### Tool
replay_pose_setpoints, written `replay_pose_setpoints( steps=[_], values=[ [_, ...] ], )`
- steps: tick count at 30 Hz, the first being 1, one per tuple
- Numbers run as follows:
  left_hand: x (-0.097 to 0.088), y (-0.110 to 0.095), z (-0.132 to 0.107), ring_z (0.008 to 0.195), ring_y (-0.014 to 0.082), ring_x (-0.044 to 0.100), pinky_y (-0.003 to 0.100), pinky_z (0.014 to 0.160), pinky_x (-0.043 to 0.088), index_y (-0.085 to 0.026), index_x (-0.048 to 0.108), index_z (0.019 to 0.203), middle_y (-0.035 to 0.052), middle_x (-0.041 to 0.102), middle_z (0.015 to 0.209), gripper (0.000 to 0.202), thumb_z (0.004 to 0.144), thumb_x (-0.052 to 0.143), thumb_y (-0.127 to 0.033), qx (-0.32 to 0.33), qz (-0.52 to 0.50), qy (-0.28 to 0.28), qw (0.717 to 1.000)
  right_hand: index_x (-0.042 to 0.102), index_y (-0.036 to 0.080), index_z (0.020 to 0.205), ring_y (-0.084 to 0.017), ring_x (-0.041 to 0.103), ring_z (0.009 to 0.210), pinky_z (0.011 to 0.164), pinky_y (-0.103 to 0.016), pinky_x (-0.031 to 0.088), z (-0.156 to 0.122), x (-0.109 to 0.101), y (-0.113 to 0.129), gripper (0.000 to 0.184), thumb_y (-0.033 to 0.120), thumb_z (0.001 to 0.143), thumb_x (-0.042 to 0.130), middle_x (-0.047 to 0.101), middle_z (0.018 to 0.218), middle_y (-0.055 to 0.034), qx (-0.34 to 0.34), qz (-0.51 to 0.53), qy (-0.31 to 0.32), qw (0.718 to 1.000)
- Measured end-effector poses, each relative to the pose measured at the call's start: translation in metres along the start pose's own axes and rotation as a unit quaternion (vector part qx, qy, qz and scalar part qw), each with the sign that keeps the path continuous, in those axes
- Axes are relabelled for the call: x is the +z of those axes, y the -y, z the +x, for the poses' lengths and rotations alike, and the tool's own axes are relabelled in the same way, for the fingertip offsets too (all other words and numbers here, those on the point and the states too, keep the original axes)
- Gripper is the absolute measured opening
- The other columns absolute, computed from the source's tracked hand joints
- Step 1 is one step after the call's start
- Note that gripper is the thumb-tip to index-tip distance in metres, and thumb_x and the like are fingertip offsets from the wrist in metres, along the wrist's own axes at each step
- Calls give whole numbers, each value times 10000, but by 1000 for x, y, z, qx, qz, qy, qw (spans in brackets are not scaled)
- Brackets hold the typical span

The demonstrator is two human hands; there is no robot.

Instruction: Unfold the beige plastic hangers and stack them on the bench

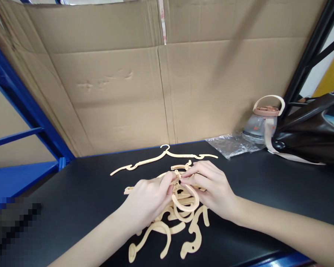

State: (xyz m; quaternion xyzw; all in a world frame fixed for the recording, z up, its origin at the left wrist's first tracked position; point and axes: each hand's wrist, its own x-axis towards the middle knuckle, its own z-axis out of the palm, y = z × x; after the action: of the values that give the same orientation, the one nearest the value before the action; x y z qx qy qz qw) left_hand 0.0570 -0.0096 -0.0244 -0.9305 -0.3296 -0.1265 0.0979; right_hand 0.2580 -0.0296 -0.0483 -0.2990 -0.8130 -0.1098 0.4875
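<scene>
A cream plastic hanger hook (196, 202) is held between both hands, its curved end pointing down toward me. My left hand (149, 198) pinches near its joint end, fingertips closed. From the other side my right hand (213, 185) pinches the same small joint area with thumb and fingers. Just what joins there is partly hidden by the fingertips. Below the hands lies a pile of loose cream hanger parts, including a hook with a round base (132, 253) and a curved arm piece (196, 241). Behind them rests an assembled folding hanger (153, 160), spread flat.
The black tabletop (80, 215) ends at a cardboard wall (114, 85). At the back right are a clear plastic bag (228, 146), a water bottle (260, 124) with a strap, and a black bag (308, 129). A blue metal frame (30, 100) stands left.
</scene>
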Motion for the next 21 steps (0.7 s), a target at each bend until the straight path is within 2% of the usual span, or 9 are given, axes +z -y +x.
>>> replay_pose_setpoints(
  steps=[6, 10, 14, 18, 21],
  values=[
    [-1, -2, 1, 579, 173, 652, 239, 464, 448, -203, 398, 981, -6, 659, 747, 89, 921, 341, -170, 8, -5, -34, 999, 647, 208, 872, -147, 590, 772, 721, -322, 440, -1, -2, -4, 99, 119, 836, 626, 679, 874, -25, -26, -3, -29, 999],
    [-5, -3, 0, 598, 176, 659, 243, 482, 463, -206, 391, 991, -8, 662, 747, 92, 912, 363, -167, 5, -3, -46, 999, 652, 208, 854, -154, 598, 778, 741, -331, 449, 2, -5, -3, 99, 115, 818, 653, 679, 857, -28, -7, 8, -64, 998],
    [-5, -3, -1, 565, 171, 649, 233, 467, 444, -202, 401, 966, -18, 647, 696, 63, 916, 372, -177, -4, 14, -33, 999, 664, 214, 852, -161, 601, 806, 726, -325, 453, 4, -5, 0, 103, 118, 835, 630, 677, 882, -38, 7, 14, -60, 998],
    [-3, -3, -2, 567, 169, 645, 236, 446, 428, -209, 379, 997, -22, 645, 738, 97, 916, 364, -158, 27, 9, -71, 997, 667, 214, 847, -155, 606, 792, 734, -328, 444, 5, -3, 2, 107, 117, 841, 622, 694, 882, -32, -7, 20, -55, 998],
    [-1, -3, -3, 561, 167, 639, 240, 437, 426, -208, 377, 1000, -29, 628, 723, 104, 914, 359, -151, 42, 3, -78, 996, 659, 210, 854, -141, 626, 763, 781, -343, 426, 6, -3, 4, 107, 110, 844, 622, 712, 865, -15, -15, 30, -50, 998]
  ],
)
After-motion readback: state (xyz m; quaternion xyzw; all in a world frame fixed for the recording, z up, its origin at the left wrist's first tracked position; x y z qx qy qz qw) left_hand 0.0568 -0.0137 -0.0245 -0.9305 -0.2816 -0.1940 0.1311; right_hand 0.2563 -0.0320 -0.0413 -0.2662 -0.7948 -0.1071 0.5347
